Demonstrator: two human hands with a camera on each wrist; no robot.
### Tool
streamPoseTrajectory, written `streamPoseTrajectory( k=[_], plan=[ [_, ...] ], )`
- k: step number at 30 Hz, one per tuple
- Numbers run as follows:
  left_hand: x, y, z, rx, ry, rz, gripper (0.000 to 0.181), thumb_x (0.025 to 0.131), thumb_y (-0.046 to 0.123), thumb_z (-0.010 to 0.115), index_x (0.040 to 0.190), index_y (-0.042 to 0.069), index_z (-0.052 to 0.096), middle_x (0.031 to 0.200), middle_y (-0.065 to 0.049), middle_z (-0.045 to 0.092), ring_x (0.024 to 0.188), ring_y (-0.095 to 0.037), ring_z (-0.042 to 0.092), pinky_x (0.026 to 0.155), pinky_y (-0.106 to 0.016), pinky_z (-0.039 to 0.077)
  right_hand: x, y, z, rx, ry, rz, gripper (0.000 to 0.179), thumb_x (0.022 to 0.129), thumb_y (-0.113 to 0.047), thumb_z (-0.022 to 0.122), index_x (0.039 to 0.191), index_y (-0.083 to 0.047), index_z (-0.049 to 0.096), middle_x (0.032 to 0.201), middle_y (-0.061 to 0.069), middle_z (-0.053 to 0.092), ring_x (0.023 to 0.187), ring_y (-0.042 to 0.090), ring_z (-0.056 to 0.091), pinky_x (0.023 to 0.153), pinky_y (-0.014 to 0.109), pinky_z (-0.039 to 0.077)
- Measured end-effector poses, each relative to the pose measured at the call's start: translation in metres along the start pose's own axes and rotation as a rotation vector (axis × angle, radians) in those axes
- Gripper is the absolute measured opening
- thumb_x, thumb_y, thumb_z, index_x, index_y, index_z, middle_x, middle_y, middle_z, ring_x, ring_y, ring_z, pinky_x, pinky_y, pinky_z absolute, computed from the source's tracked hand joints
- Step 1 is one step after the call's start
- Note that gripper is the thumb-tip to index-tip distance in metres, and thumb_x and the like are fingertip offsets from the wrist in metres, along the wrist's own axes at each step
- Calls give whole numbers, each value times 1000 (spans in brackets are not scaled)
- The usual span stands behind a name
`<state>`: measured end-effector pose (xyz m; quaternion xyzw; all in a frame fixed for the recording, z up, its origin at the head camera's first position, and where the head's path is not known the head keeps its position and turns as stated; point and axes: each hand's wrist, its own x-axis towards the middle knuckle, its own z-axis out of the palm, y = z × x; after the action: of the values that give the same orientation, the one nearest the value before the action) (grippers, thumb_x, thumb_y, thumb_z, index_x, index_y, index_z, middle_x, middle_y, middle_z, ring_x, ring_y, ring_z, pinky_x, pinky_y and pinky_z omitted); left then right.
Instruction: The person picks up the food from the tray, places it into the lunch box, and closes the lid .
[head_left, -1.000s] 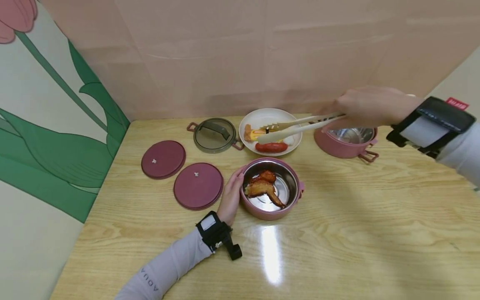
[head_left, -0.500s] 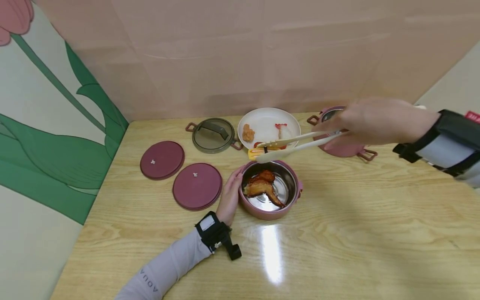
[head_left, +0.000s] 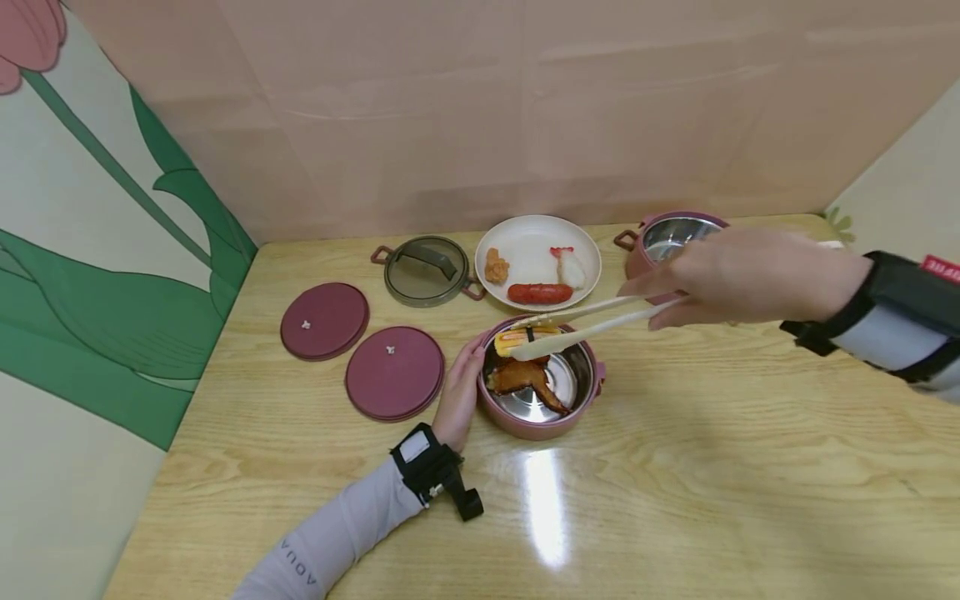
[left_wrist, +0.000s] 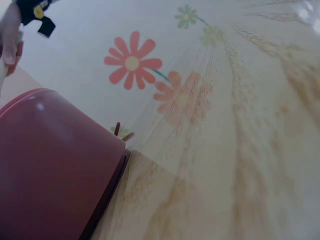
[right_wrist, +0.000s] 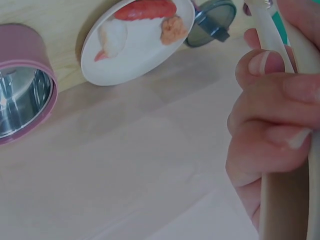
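My right hand [head_left: 727,271] holds cream-coloured tongs [head_left: 592,325], which pinch a yellow egg sushi piece [head_left: 510,342] with a dark band. The tongs' tips and the sushi are over the far left part of the pink pot [head_left: 536,429]. Inside that steel-lined pot lies a browned chicken wing [head_left: 517,379], with another browned piece partly hidden behind the sushi. My left hand [head_left: 459,396] rests along the pot's left side, fingertips right at the rim. In the right wrist view, my right fingers [right_wrist: 270,145] curl round the tongs; the left wrist view shows the pot's outer wall [left_wrist: 55,165].
Behind the pot, a white plate [head_left: 525,237] bears a red sausage [head_left: 540,293], a fried nugget [head_left: 496,265] and a shrimp sushi [head_left: 570,268]. A second pink pot [head_left: 637,258] stands back right. Leftward lie a glass lid [head_left: 420,283] and two maroon discs [head_left: 395,372] [head_left: 325,321].
The tongs have lifted the yellow sushi piece off the plate and brought it forward over the near pot. My left hand has stayed at the pot's side.
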<state>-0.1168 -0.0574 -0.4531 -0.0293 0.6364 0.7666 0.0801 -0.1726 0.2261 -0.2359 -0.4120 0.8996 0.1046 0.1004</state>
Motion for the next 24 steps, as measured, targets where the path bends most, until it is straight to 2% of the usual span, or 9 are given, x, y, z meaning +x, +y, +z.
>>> streamPoseTrajectory(
  k=[3, 8, 11, 16, 24],
  plan=[
    [0, 0, 0, 10, 6, -3, 48, 108, 31, 35, 150, 9, 38, 157, -11, 36, 148, -26, 25, 123, -44, 18, -2, -4, 4, 7, 3, -2, 46, 87, -49, 69, 128, -28, 65, 51, -19, 46, 43, -4, 39, 43, 19, 37],
    [-1, 1, 0, 12, 4, 7, 48, 108, 30, 35, 150, 8, 38, 156, -11, 37, 148, -27, 26, 123, -45, 19, -3, -8, 9, -15, 20, -39, 46, 87, -49, 69, 127, -27, 66, 51, -17, 42, 45, -4, 40, 43, 20, 37],
    [-1, 1, 0, 1, 1, 12, 47, 108, 29, 35, 150, 8, 39, 155, -11, 39, 147, -26, 28, 123, -44, 20, -4, -12, 12, -7, 14, -32, 46, 86, -47, 70, 127, -28, 66, 51, -16, 41, 43, -2, 38, 43, 20, 35],
    [-1, 0, 0, -9, -6, 21, 46, 108, 28, 35, 149, 8, 39, 154, -11, 40, 147, -25, 28, 122, -44, 21, -5, -20, 15, 11, 8, -2, 45, 84, -48, 72, 126, -33, 66, 54, -16, 44, 43, 0, 41, 44, 21, 38],
    [-1, 0, 0, 0, -5, 21, 47, 108, 29, 34, 150, 8, 38, 155, -12, 38, 148, -27, 27, 123, -45, 19, -5, -27, 21, 35, -3, 4, 45, 82, -49, 74, 124, -35, 67, 72, -18, 59, 42, 1, 37, 42, 19, 32]
  ],
)
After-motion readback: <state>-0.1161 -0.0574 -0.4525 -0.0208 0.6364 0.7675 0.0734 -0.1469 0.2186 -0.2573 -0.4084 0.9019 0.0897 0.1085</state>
